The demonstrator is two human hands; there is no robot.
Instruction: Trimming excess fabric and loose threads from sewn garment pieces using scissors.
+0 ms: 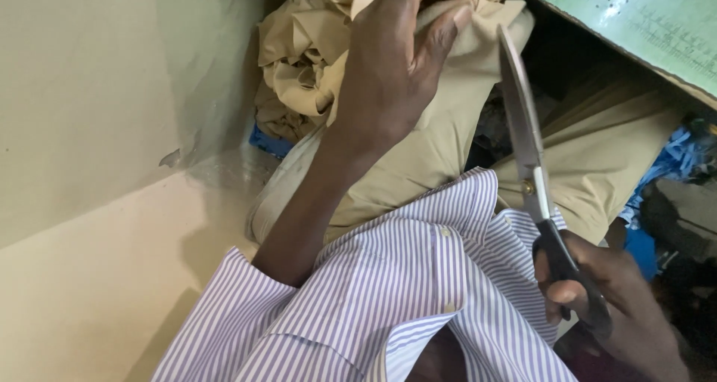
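My left hand (392, 68) reaches up and forward, its fingers pinching a fold of khaki cloth (441, 135) near the top of the view. My right hand (605, 292) at the lower right grips the black handles of a large pair of scissors (526, 139). The steel blades point upward, closed or nearly so, just right of the cloth and close to my left fingertips. I wear a blue-and-white striped shirt (403, 292) that fills the lower middle.
More crumpled khaki fabric (299, 61) is piled at the top left of the heap. A pale wall (97, 91) and a cream ledge (89, 277) lie left. A green table edge (642, 23) sits top right. Blue scraps (680, 158) lie at the right.
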